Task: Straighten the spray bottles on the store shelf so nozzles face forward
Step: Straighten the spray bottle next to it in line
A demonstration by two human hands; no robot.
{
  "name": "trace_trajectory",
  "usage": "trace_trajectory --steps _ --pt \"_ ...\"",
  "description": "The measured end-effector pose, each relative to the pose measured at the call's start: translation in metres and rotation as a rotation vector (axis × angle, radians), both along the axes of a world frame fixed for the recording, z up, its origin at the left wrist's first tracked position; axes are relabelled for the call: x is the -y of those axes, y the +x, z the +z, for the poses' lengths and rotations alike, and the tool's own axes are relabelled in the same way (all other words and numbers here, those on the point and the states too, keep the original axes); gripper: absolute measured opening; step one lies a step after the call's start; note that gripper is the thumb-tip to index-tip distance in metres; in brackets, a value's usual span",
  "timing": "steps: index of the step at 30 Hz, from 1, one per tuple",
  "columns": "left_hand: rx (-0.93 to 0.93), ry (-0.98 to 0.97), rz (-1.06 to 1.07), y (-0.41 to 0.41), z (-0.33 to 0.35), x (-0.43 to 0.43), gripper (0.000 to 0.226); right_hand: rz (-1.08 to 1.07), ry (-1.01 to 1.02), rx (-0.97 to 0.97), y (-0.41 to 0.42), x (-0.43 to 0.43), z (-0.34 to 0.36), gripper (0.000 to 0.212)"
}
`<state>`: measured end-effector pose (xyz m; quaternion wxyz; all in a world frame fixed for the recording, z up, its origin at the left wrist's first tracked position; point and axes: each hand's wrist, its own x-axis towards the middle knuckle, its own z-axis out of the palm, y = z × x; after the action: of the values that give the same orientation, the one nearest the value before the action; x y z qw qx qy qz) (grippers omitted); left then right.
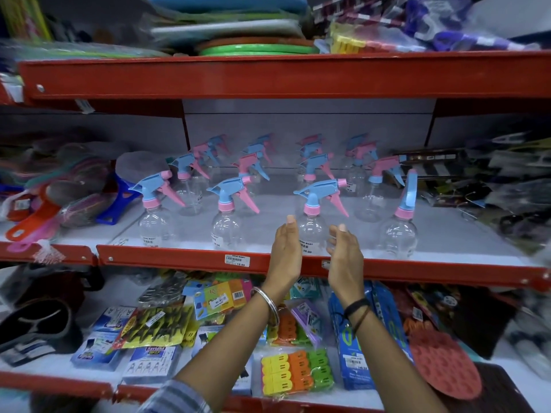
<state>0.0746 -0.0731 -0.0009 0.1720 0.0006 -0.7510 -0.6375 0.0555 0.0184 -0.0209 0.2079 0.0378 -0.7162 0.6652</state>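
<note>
- Spray bottle (312,231), clear body with pink collar and blue head, standing at centre frame in the front row of the middle shelf (190,257); nozzle pointing to the right of the frame, not forward.
- Left hand (285,252) open, palm turned inward, fingers straight, just beside the bottle's left flank; contact not certain.
- Right hand (344,254) open too, fingers slightly curled, just beside the right flank, apart from the plastic as far as can be told.
- Nothing gripped by either hand.
- Judged light and empty, thin clear plastic, likely to dent under a hard squeeze and to tip easily with that top-heavy trigger head.
- Smooth round wall probably slick; best taken low on the body with both palms, or at the pink collar, then twisted in place.
- Outward along the front row: 2 more bottles to the left (155,225) (225,226), nozzles also aimed right; 1 bottle at right (399,234) with its head seen end-on, so apparently lined up front to back.
- Further rows behind, pink and blue heads mixed, too blurred to judge.
- Packets of pegs (287,372) on the shelf below, lower centre.
</note>
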Motion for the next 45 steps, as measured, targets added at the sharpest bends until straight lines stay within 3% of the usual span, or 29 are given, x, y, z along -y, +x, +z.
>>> trace_trajectory --steps 4,8,11,15,19,34,45 --pt "-0.269 0.002 0.175 0.013 -0.010 -0.019 0.043 -0.129 -0.057 -0.187 0.008 -0.023 0.003 0.036" --pt "-0.307 -0.052 -0.019 0.018 -0.018 -0.055 0.043 -0.324 -0.110 -0.363 0.006 -0.070 0.015 0.037" --pt "-0.232 -0.064 -0.137 0.014 -0.014 -0.089 0.038 -0.357 -0.133 -0.276 -0.011 -0.107 0.026 0.047" --pt "-0.158 -0.052 -0.202 0.010 -0.003 -0.122 0.027 -0.171 -0.063 0.022 -0.040 -0.136 0.027 0.058" --pt "-0.062 -0.092 -0.239 0.011 0.001 -0.140 0.049 -0.008 0.080 0.199 -0.039 -0.141 0.030 0.078" --pt "0.015 -0.060 -0.244 -0.008 0.005 -0.144 0.070 -0.129 -0.011 0.118 -0.023 -0.148 0.024 0.064" --pt "0.035 -0.034 -0.249 -0.017 0.005 -0.143 0.066 -0.214 -0.044 0.119 -0.015 -0.145 0.019 0.056"
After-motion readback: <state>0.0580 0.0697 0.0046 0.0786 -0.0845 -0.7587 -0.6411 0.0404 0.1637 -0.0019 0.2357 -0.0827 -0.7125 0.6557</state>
